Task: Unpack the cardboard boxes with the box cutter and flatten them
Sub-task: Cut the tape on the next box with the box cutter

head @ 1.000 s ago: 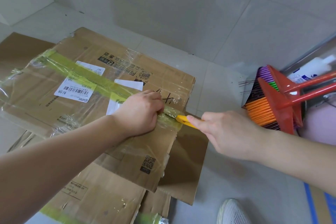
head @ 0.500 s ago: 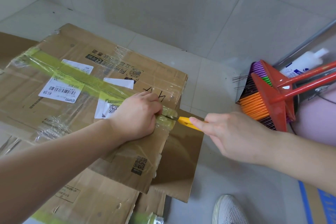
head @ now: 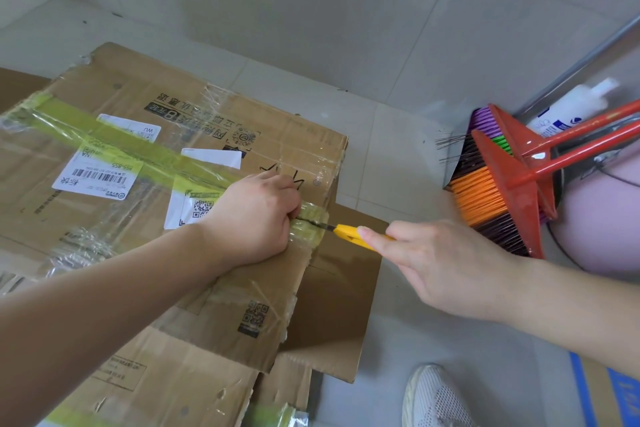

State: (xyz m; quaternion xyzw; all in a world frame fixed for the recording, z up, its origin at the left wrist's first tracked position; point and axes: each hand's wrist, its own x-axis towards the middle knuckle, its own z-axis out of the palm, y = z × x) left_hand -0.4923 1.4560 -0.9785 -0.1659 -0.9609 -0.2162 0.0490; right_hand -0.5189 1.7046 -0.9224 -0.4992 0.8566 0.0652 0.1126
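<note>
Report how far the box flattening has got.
Done: flattened cardboard already lies underneath. In hand: the right hand runs the yellow box cutter into the green tape while the left hand steadies the taped box. Left: most of that seam.

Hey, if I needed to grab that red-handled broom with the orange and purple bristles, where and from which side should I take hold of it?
Probably by its long red handle, coming from the left, the open-floor side. The red-handled broom with orange and purple bristles rests head-down on the tiled floor, its handle slanting up to the right, with a second red handle just above and a pink object crowding its right side. The thin shaft suits a wrap grip.
</note>
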